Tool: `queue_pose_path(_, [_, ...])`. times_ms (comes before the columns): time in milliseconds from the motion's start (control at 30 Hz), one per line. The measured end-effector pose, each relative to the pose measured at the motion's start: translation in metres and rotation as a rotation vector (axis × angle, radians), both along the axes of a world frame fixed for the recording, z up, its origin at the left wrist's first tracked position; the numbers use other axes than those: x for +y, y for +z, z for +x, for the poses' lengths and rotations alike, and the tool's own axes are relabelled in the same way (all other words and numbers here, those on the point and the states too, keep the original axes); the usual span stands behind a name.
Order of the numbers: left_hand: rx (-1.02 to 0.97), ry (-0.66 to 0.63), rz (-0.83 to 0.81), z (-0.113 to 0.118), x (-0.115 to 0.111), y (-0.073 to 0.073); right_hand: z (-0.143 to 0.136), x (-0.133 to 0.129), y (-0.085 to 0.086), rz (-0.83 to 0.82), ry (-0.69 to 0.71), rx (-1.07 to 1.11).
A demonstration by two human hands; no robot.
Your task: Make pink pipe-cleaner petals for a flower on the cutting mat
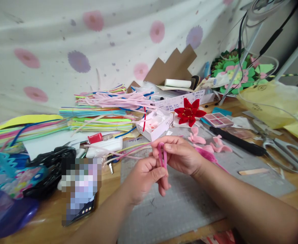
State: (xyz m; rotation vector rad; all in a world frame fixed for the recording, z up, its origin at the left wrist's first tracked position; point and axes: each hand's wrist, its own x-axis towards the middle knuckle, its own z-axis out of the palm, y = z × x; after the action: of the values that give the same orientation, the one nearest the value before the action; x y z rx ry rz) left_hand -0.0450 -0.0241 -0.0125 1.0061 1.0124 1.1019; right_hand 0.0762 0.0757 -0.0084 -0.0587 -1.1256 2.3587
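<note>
left hand (147, 172): you pinch the loop (165, 158) at its base
right hand (183, 155): you pinch its top
loop: uneven pulling could kink it between grips

Serving as a handicraft workspace: combining a wooden table (105, 186), a grey cutting mat (176, 206), bundles of coloured pipe cleaners (105, 124), scissors (267, 139) and a fuzzy red flower (190, 113). Backing onto a flower-printed curtain (113, 61).
</note>
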Motion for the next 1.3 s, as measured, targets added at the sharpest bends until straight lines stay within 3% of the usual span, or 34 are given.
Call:
queue_pose_path(200, [0.022, -0.021, 0.007, -0.001, 0.0, 0.001, -0.001, -0.002, 0.0, 0.009, -0.067, -0.014])
queue_pose_path(400, [0.222, -0.03, 0.037, 0.0, 0.0, 0.006, -0.002, -0.001, -0.001, 0.041, -0.102, 0.01])
queue_pose_path(600, [0.246, -0.019, 0.033, 0.0, 0.0, 0.006, 0.0, 0.001, -0.004, 0.093, -0.116, 0.007])
queue_pose_path(833, [0.214, 0.007, 0.014, 0.009, 0.0, 0.006, -0.004, -0.008, 0.003, 0.127, -0.423, 0.007])
queue_pose_path(967, [0.318, 0.058, 0.046, 0.019, -0.004, 0.002, -0.003, -0.007, 0.005, 0.142, -0.499, 0.013])
queue_pose_path(1133, [0.42, -0.047, 0.015, 0.01, -0.003, 0.002, 0.008, 0.018, 0.0, 0.399, -0.257, -0.056])
queue_pose_path(1233, [0.554, -0.202, -0.094, -0.005, 0.0, 0.005, 0.009, 0.039, -0.001, 0.544, -0.433, -0.275])
queue_pose_path(1300, [0.75, -0.275, -0.11, -0.014, 0.002, 0.006, 0.002, 0.047, -0.001, 0.911, -0.486, -0.61])
